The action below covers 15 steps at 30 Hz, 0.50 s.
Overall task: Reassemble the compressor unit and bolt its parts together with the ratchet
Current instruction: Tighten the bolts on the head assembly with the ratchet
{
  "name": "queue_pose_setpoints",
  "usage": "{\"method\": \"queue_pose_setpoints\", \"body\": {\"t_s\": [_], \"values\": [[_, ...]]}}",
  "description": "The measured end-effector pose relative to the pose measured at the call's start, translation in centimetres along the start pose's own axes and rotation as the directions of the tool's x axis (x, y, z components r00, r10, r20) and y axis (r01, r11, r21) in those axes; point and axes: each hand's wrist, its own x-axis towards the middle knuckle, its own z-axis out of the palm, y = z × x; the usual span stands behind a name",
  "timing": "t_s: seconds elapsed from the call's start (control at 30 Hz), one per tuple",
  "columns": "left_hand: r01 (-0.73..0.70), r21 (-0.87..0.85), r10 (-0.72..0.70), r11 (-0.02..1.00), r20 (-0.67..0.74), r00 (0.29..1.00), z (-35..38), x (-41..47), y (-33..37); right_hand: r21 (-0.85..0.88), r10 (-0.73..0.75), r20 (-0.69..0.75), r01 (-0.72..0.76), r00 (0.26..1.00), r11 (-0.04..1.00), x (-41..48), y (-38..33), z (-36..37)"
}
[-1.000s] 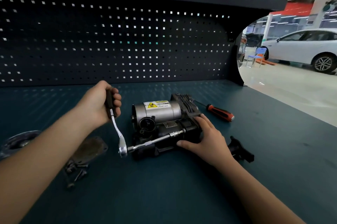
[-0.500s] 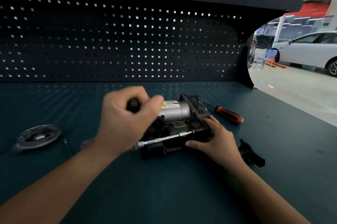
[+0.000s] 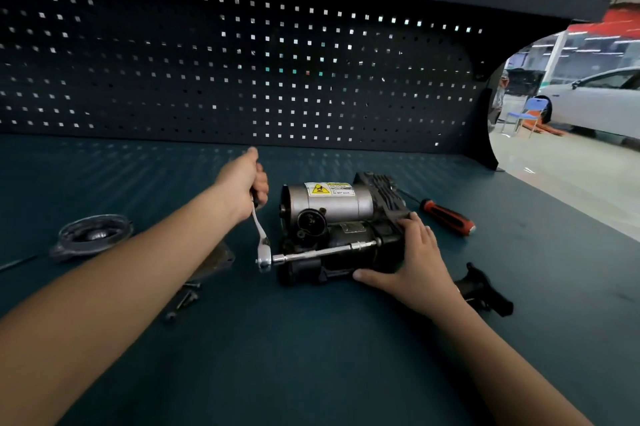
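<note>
At the far left of the dark teal worktop point(image 3: 311, 356) lies a round metal ring part point(image 3: 91, 235). Nearer the middle, a flat metal plate point(image 3: 220, 257) shows partly from under the left forearm, with a few loose bolts point(image 3: 183, 299) just in front of it. The left hand point(image 3: 244, 183) has its fingers curled round the handle of the ratchet point(image 3: 259, 231), which hangs down from the fist to its head. From the head a long extension bar point(image 3: 322, 250) runs right into the compressor unit point(image 3: 339, 217), which sits at the middle of the worktop with a yellow warning label on its silver cylinder. The right hand point(image 3: 412, 269) rests on the unit's right end, its fingers spread over the housing and the thumb along the lower edge. Behind it lies a red-and-black screwdriver point(image 3: 446, 217); a black bracket piece point(image 3: 485, 290) lies beside the right wrist.
</note>
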Motion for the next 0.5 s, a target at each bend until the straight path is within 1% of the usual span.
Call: {"method": "queue_pose_setpoints", "body": {"t_s": [0.03,0.07,0.13,0.2,0.37,0.43,0.47,0.5], "values": [[-0.014,0.006,0.014,1.0,-0.003,1.0,0.1,0.0,-0.1,-0.007,-0.001,0.001,0.001,1.0,1.0,0.1,-0.1,0.2],[-0.07,0.017,0.07,0.997,0.005,0.998,0.3,-0.2,0.1,-0.013,-0.006,-0.005,0.005,1.0,1.0,0.1,-0.1,0.3],[-0.229,0.043,0.227,0.973,0.049,0.973,0.8,-1.0,1.3,-0.021,-0.021,-0.012,0.021,1.0,1.0,0.1,-0.2,0.5],[-0.337,0.05,0.332,0.94,0.092,0.939,1.1,-1.7,2.2,-0.012,-0.022,-0.003,0.022,1.0,1.0,0.1,-0.1,0.5],[-0.418,0.054,0.41,0.907,0.119,0.905,0.7,-2.5,1.4,-0.081,-0.013,-0.012,0.012,1.0,0.997,0.3,-0.1,0.3],[-0.493,0.073,0.476,0.867,0.17,0.863,0.8,-3.3,1.8,-0.104,-0.006,-0.016,0.005,1.0,0.995,0.4,-0.2,0.2],[-0.551,0.078,0.527,0.831,0.211,0.824,0.9,-4.0,2.2,-0.114,-0.001,-0.016,-0.001,1.0,0.993,0.5,-0.2,0.2],[-0.623,0.077,0.587,0.778,0.263,0.766,1.2,-4.8,2.4,-0.125,0.006,-0.017,-0.008,1.0,0.992,0.5,-0.3,0.3]]}}
